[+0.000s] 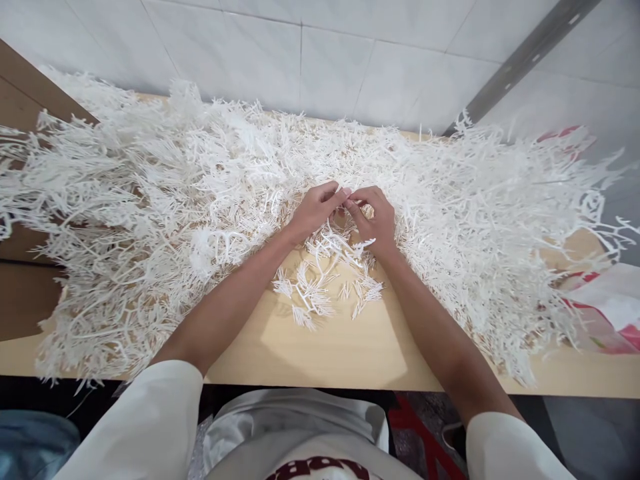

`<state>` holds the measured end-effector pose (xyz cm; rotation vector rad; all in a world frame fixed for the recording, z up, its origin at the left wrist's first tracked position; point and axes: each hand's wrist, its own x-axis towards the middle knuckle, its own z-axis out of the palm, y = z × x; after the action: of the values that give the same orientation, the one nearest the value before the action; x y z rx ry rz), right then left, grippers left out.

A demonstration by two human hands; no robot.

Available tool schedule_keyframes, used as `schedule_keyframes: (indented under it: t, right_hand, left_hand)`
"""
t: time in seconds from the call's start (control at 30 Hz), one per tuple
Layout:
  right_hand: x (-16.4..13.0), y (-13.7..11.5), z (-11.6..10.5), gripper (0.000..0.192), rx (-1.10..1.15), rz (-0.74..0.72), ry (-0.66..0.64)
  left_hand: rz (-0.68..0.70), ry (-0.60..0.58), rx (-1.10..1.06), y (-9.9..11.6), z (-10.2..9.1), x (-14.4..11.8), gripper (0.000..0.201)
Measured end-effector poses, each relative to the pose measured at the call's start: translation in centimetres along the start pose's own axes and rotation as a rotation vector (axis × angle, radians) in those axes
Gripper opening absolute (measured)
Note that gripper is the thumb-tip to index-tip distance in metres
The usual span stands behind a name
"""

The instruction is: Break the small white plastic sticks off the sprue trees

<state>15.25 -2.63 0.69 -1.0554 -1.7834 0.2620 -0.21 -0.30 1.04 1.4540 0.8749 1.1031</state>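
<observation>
My left hand (317, 210) and my right hand (374, 217) meet fingertip to fingertip above the middle of the table. Both are closed, thumbs and index fingers pinched close together. A white branched plastic sprig (333, 250) hangs just below the fingers and between the wrists, apparently held in the pinch. The exact spot where the fingertips grip it is hidden. Nearer to me, a loose sprig with fine needle-like tips (310, 293) lies on the wood. Thick heaps of similar white sprigs surround both hands.
The heap's left part (135, 220) and right part (480, 233) spread across the pale wooden table (320, 360). Cardboard (25, 300) stands at the left edge. A red-and-white plastic bag (610, 307) lies at the right. Behind are a tiled wall (335, 67) and a slanting metal post (520, 63).
</observation>
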Motion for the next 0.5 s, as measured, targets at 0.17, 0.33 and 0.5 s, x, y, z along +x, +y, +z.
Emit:
schedule_keyframes:
  t: [0.17,0.33,0.5]
  right_hand:
    - [-0.28,0.12,0.03,0.014,-0.080,-0.134,-0.020]
    - [-0.55,0.58,0.21,0.016,-0.117,-0.245,-0.084]
    - [-0.43,0.85,0.17,0.018,-0.095,-0.215,-0.096]
  left_hand:
    - [0.002,0.018,0.017,-0.29,-0.06,0.09,0.045]
    - [-0.006,-0.022,0.064,-0.49,-0.08,0.15,0.050]
    - [-0.003,-0.009,0.114,-0.72,-0.06,0.14,0.052]
